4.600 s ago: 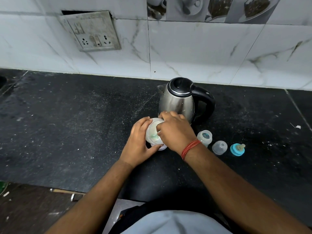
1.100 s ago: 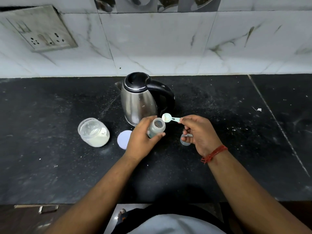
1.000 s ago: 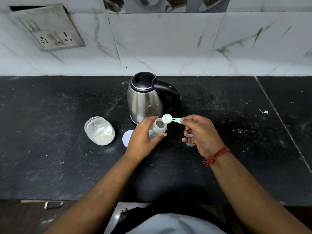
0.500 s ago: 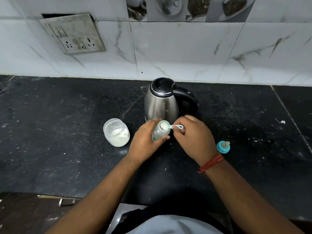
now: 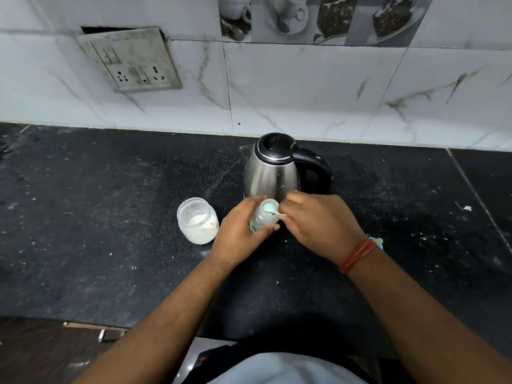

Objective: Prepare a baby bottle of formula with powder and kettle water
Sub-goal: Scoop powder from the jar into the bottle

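Note:
My left hand (image 5: 238, 234) grips a small clear baby bottle (image 5: 261, 218), tilted with its open mouth toward the kettle. My right hand (image 5: 318, 225) pinches the handle of a pale green scoop (image 5: 270, 208), whose bowl sits turned over right at the bottle's mouth. An open glass jar of white formula powder (image 5: 198, 221) stands just left of my left hand. The steel kettle (image 5: 273, 169) with a black lid and handle stands directly behind the bottle.
A blue bottle teat ring (image 5: 378, 242) peeks out behind my right wrist. The black stone counter (image 5: 97, 203) is speckled with spilled powder and meets a white tiled wall bearing a socket plate (image 5: 130, 60). The counter's front edge runs just before my body.
The scoop, held level beside the bottle a second ago, has moved onto the bottle's mouth and tipped over. My left hand keeps the bottle in place. The camera view has shifted left and down.

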{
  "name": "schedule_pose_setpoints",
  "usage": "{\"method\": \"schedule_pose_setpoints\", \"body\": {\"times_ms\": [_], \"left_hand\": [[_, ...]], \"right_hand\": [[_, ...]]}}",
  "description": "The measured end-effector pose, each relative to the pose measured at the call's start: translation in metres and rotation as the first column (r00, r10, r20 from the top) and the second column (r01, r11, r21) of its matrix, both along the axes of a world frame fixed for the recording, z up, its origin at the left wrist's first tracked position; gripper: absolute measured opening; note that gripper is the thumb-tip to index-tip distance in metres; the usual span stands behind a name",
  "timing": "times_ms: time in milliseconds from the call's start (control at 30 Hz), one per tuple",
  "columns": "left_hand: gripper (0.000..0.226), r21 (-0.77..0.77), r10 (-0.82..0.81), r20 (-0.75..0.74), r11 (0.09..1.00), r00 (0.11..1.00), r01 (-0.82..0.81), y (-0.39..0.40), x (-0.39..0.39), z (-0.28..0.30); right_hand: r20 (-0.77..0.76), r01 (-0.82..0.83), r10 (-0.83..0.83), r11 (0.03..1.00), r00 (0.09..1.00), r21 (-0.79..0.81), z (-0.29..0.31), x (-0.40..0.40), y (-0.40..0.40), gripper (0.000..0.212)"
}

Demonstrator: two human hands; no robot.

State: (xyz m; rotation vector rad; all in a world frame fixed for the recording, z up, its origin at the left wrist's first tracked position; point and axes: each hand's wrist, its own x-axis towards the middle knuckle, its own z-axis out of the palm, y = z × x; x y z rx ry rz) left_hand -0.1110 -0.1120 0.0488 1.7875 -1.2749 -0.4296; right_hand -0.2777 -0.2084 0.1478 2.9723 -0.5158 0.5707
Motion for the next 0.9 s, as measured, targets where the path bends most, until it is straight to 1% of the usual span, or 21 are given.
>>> {"method": "schedule_pose_setpoints", "body": {"times_ms": [267,367,433,533,600,633,667,700,767,833,900], "left_hand": [[0.055,-0.006,-0.024,-0.006,1.000,1.000,0.024,-0.005,-0.001,0.001],[0.056,-0.015,-0.035,-0.005,0.999,0.999,0.035,-0.005,-0.003,0.001],[0.056,-0.011,-0.040,-0.022,0.999,0.999,0.040,-0.005,-0.005,-0.001],[0.057,-0.008,-0.041,-0.037,0.999,0.998,0.040,-0.006,-0.010,-0.003],[0.057,0.004,-0.047,-0.043,0.999,0.998,0.047,-0.007,-0.013,-0.006],[0.057,0.009,-0.052,-0.049,0.999,0.997,0.053,-0.007,-0.014,-0.006],[0.057,0.015,-0.060,-0.061,0.998,0.996,0.061,-0.009,-0.016,-0.007],[0.057,0.022,-0.070,-0.075,0.997,0.995,0.071,-0.010,-0.018,-0.009],[0.058,0.029,-0.086,-0.105,0.996,0.991,0.089,-0.014,-0.023,-0.013],[0.056,0.031,-0.082,-0.143,0.996,0.986,0.087,-0.019,-0.028,-0.018],[0.054,0.040,-0.082,-0.173,0.995,0.981,0.091,-0.025,-0.032,-0.024]], "right_hand": [[-0.047,-0.008,0.009,0.999,0.999,0.038,0.006,-0.006,-0.008,0.012],[-0.093,0.001,0.008,0.995,0.996,0.095,0.005,-0.010,-0.015,0.019],[-0.058,0.024,-0.015,0.989,0.998,0.148,0.005,-0.013,-0.017,0.020],[0.067,0.088,-0.118,0.935,0.991,0.344,0.002,-0.018,-0.021,0.017],[0.122,0.096,-0.186,0.847,0.975,0.522,-0.008,-0.021,-0.023,0.011],[0.157,0.092,-0.235,0.784,0.959,0.614,-0.014,-0.023,-0.024,0.007],[0.181,0.091,-0.303,0.704,0.936,0.704,-0.019,-0.025,-0.024,0.009],[0.185,0.087,-0.375,0.603,0.908,0.793,-0.025,-0.028,-0.024,0.014],[0.149,0.049,-0.495,0.365,0.856,0.930,-0.035,-0.034,-0.023,0.019],[0.122,-0.039,-0.592,0.152,0.797,0.988,-0.043,-0.039,-0.021,0.020],[0.095,-0.121,-0.678,0.009,0.729,0.993,-0.048,-0.045,-0.021,0.021]]}}
